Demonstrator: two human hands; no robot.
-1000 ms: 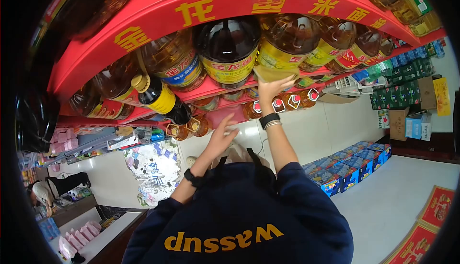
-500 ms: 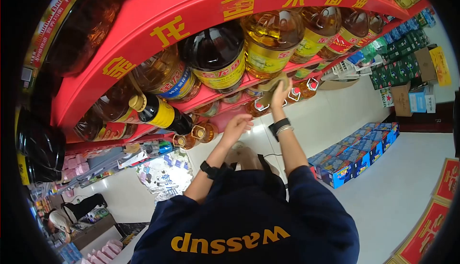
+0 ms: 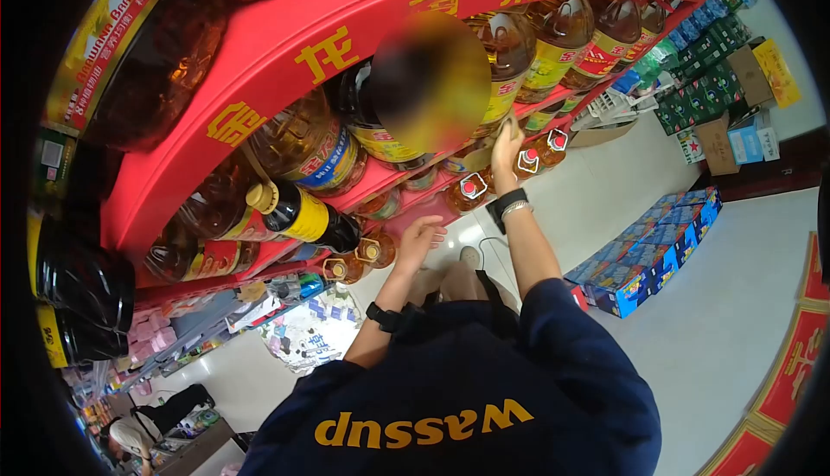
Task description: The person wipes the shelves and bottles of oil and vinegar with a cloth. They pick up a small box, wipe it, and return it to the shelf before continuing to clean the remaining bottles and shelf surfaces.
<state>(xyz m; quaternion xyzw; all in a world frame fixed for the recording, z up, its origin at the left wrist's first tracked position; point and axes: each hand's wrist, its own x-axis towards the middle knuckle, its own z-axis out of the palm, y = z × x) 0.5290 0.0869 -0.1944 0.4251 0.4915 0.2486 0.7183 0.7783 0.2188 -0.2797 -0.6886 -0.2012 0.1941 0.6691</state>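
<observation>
While the red shelf (image 3: pixel 259 52) arches overhead with big oil jugs (image 3: pixel 303 143) lined along it, the right hand (image 3: pixel 506 143) reaches up against the shelf's lower edge, just under the jugs. Its fingers are pressed there, and whether they grip anything cannot be told. The left hand (image 3: pixel 419 238) hangs lower, open, fingers spread, holding nothing, near the small bottles (image 3: pixel 372 249) with gold caps. Just beside the right wrist sit red-capped bottles (image 3: pixel 471 186).

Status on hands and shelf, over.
Left hand open, touching nothing. Right hand up on shelf edge below oil bottles, grip unclear. Small bottles crowd just beneath.
</observation>
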